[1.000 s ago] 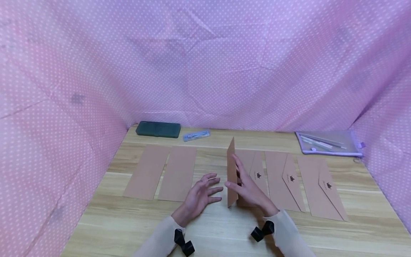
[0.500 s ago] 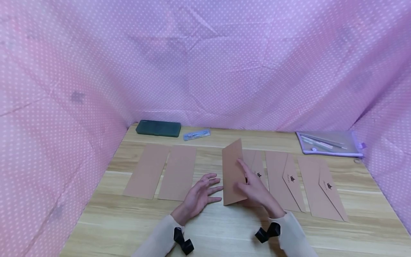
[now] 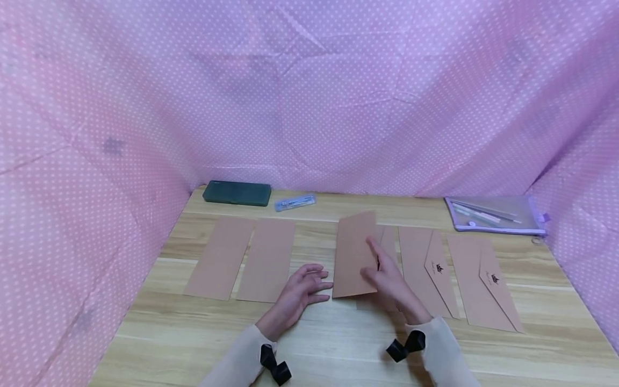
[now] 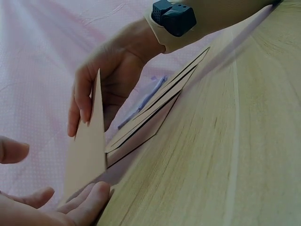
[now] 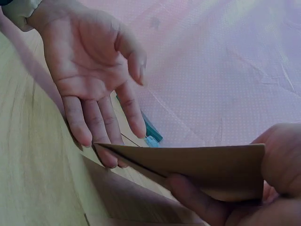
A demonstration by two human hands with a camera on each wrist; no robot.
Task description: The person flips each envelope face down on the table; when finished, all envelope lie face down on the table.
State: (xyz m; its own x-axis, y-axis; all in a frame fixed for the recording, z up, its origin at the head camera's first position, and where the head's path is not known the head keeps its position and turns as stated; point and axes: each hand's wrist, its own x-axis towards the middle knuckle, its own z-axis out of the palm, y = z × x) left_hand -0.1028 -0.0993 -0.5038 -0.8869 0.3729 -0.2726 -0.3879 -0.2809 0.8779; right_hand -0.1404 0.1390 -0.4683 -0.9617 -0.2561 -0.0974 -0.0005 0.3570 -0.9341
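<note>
A plain brown paper envelope (image 3: 353,258) is held tilted over the middle of the table, pinched at its right edge between thumb and fingers of my right hand (image 3: 393,285). In the left wrist view, the same envelope (image 4: 84,157) slants down toward my left fingertips. My left hand (image 3: 296,294) lies low beside the envelope's left edge, palm inward, fingers relaxed and holding nothing. From the right wrist, the left hand (image 5: 87,66) shows its palm, fingertips by the envelope's corner; contact cannot be told. Behind the held envelope, another envelope (image 3: 389,243) is partly hidden.
Two plain-side-up envelopes (image 3: 267,260) lie left. Two flap-side-up envelopes (image 3: 419,263) with crown prints lie right. Along the back are a dark green case (image 3: 237,193), a small blue-and-clear packet (image 3: 295,202) and a purple-edged zip pouch (image 3: 493,214) of pens, before a pink dotted cloth (image 3: 309,107).
My right hand has shifted slightly right, turning the envelope from edge-on until its plain face shows. The left fingers have drawn in slightly while that hand stays almost in place.
</note>
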